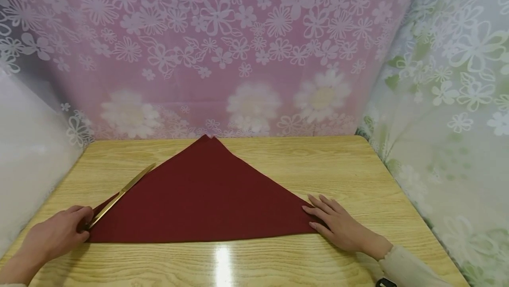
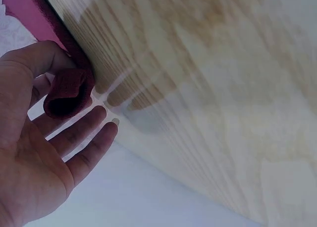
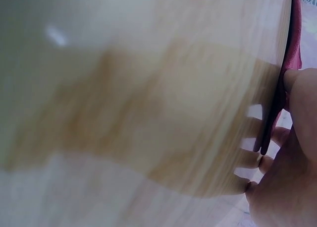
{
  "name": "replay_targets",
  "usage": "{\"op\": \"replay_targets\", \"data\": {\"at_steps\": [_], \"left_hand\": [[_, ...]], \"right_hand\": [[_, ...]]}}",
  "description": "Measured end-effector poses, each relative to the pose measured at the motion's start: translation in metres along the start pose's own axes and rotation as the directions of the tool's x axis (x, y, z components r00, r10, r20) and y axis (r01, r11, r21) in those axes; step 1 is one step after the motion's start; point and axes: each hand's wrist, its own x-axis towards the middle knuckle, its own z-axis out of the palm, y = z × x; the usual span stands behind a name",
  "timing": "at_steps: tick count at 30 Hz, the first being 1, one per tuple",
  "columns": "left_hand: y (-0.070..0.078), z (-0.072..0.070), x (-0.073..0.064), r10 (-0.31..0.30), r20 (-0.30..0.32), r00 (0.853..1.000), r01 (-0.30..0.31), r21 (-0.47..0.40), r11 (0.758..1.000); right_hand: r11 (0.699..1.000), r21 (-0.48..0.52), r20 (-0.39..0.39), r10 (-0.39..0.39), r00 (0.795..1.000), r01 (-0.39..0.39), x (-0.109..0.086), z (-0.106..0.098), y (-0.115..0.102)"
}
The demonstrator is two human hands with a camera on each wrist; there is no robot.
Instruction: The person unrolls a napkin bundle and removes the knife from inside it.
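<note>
A dark red cloth napkin [image 1: 207,194], folded into a triangle, lies on the wooden table with its peak pointing away. Along its left slanted edge rests a long gold piece of cutlery that looks like a table knife [image 1: 123,192]. My left hand [image 1: 57,234] pinches the left corner, where the near end of the gold piece is hidden. In the left wrist view, a curled-over fold of the napkin [image 2: 67,90] sits between thumb and forefinger, the other fingers extended. Fingers spread, my right hand [image 1: 342,225] rests on the right corner.
The glossy wood-grain table [image 1: 338,163] reflects a bright light near its front. A pink flowered curtain [image 1: 222,57] hangs behind it. Pale sheets stand along both sides, the right one [image 1: 449,123] flowered.
</note>
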Motion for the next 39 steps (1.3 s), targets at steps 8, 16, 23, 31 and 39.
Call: {"op": "replay_targets", "data": {"at_steps": [8, 16, 23, 31, 39], "left_hand": [[-0.008, 0.002, -0.003, 0.025, -0.033, 0.999, -0.025, 0.014, 1.0], [-0.021, 0.002, -0.002, 0.076, -0.012, 0.997, -0.075, 0.007, 0.997], [-0.027, -0.001, -0.003, 0.057, 0.023, 0.998, -0.058, 0.029, 0.998], [-0.037, -0.009, 0.001, 0.03, 0.111, 0.993, -0.032, 0.013, 0.999], [-0.053, 0.0, -0.001, 0.004, 0.08, 0.997, -0.006, 0.018, 1.0]], "right_hand": [[1.0, -0.011, 0.009, 0.005, 1.0, -0.005, 0.0, -0.001, -0.001], [1.0, 0.002, 0.045, 0.024, 0.999, -0.024, 0.001, -0.004, -0.003], [1.0, 0.006, 0.046, 0.015, 0.999, -0.016, 0.001, -0.005, -0.004], [1.0, -0.008, 0.042, 0.007, 0.999, -0.006, 0.001, -0.003, -0.001], [1.0, 0.007, 0.054, 0.02, 0.998, -0.021, 0.001, -0.004, -0.002]]}}
